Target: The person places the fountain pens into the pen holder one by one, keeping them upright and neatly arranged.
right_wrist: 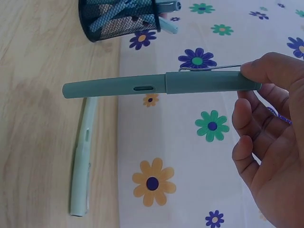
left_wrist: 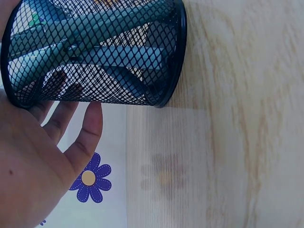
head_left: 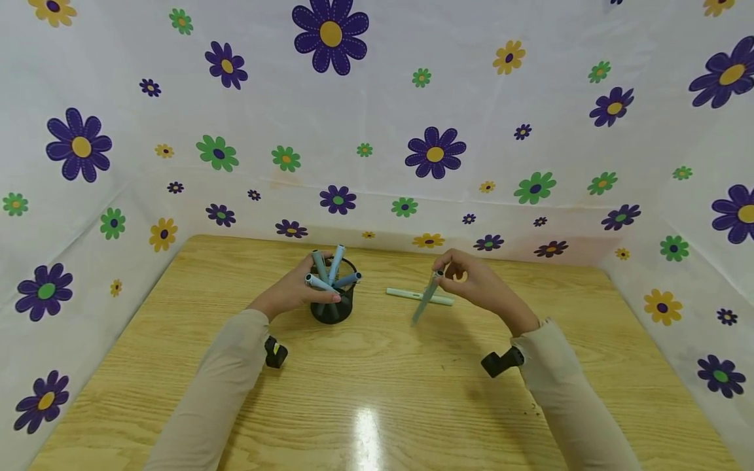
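Right hand (head_left: 478, 282): thumb and fingers pinching a pen by its cap end; remaining fingers curled loosely below in the right wrist view.
Held pen (right_wrist: 161, 84): grey-green, capped, metal clip along the cap, small dark slot in the barrel; slanting in the head view, barrel end lower than the gripped cap. Whether its tip touches the tabletop cannot be told.
Left hand (head_left: 294, 289): gripping the pen holder from its left side, thumb toward the near face, other fingers around the far side.
Pen holder (head_left: 337, 309): black wire mesh, round, darker solid rim and base; upright or nearly so, left of the held pen.
Pens in the holder (head_left: 336, 263): four ends showing above the rim, blue and grey-green shades, leaning in different directions.
Loose pen (right_wrist: 84, 154): pale green, clip on its cap, lying flat on the wood between the holder and the right hand; partly behind the held pen in the head view.
Wrist devices: black, one below the left cuff (head_left: 275, 353), one beside the right cuff (head_left: 502, 362).
Sleeves (head_left: 220, 376): pale beige, long, both arms.
Tabletop (head_left: 306, 399): light wood grain, bright glare at the near middle, small dark specks near the right forearm.
Backdrop (head_left: 377, 98): white sheeting printed with purple, green and yellow flowers, behind and at both sides.
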